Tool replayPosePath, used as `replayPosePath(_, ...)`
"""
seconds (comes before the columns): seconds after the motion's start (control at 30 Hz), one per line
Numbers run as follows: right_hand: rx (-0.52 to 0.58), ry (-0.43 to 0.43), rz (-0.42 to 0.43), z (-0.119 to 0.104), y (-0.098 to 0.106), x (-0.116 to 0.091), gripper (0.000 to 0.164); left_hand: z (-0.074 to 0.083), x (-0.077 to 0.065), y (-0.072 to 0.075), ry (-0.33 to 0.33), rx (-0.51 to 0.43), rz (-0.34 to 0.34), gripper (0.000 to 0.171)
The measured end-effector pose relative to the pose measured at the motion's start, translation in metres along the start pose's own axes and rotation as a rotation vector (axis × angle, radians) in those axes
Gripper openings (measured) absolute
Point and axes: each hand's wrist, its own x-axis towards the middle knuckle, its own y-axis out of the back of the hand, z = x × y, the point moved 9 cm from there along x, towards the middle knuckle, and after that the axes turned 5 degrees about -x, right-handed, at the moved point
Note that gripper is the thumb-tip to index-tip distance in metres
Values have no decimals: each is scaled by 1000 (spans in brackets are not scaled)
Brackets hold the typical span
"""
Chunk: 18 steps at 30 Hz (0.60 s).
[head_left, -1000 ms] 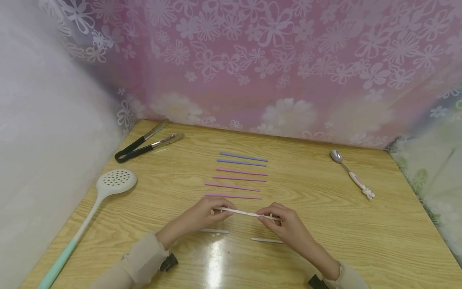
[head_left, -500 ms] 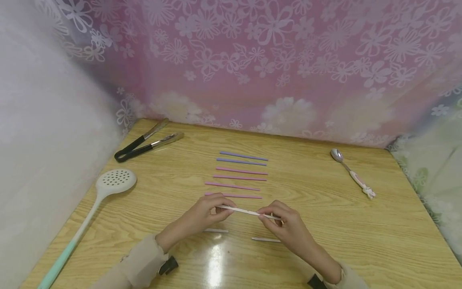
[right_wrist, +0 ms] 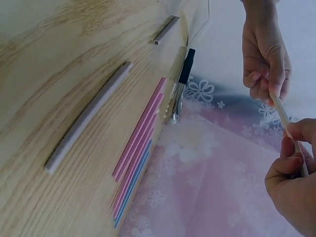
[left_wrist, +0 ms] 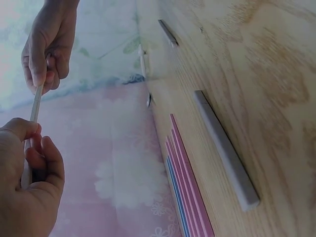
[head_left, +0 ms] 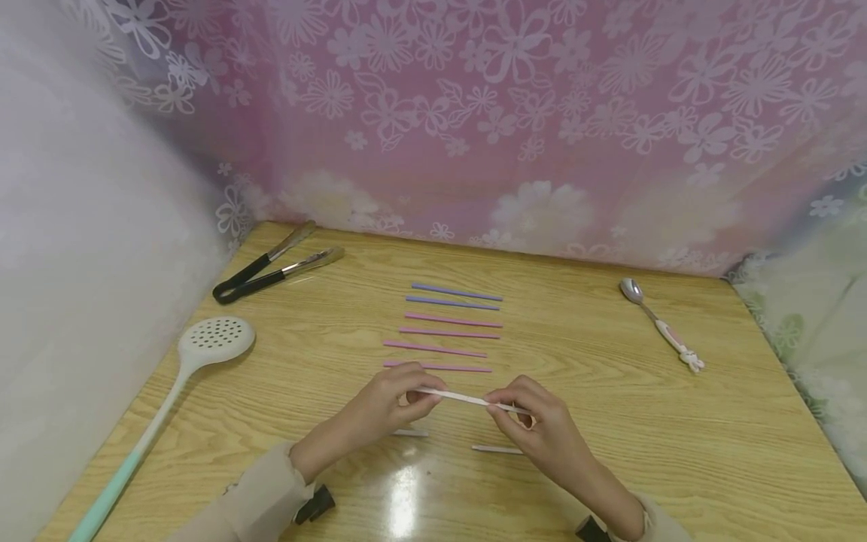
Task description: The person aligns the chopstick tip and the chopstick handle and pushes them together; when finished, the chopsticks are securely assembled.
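A slim white stick [head_left: 464,397] is held level just above the table between both hands. My left hand [head_left: 396,399] pinches its left end between thumb and fingers, while my right hand [head_left: 542,421] pinches the right end. In the left wrist view the white stick [left_wrist: 36,104] runs straight from one hand to the other. Below the hands lie two more pale sticks, one [head_left: 411,433] partly behind the left hand and another [head_left: 497,449] beside the right. The right wrist view shows a hollow square end on one pale stick [right_wrist: 166,30].
Beyond the hands, several pink sticks [head_left: 443,349] and two blue sticks [head_left: 452,304] lie in near-parallel rows. Black-handled tongs [head_left: 267,275] and a slotted skimmer [head_left: 217,339] are at left. A spoon with a rabbit handle [head_left: 670,335] lies at right. Curtains border the wooden table [head_left: 677,452].
The notch seen mid-stick one second ago is hardly visible now. Both hands keep their pinch; the left has shifted slightly to the right.
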Motion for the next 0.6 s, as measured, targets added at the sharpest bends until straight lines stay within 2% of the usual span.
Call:
replayPosePath(0.23, 0, 9, 21, -1, 1, 1, 17, 4, 2, 1, -19, 30, 26, 16)
replayPosePath(0.37, 5, 12, 18, 0, 0, 0, 15, 3, 2, 0, -8, 38, 17, 17)
replayPosePath(0.6, -31, 3, -61, 11, -7, -1, 29, -13, 1, -1, 59, 36, -38, 19)
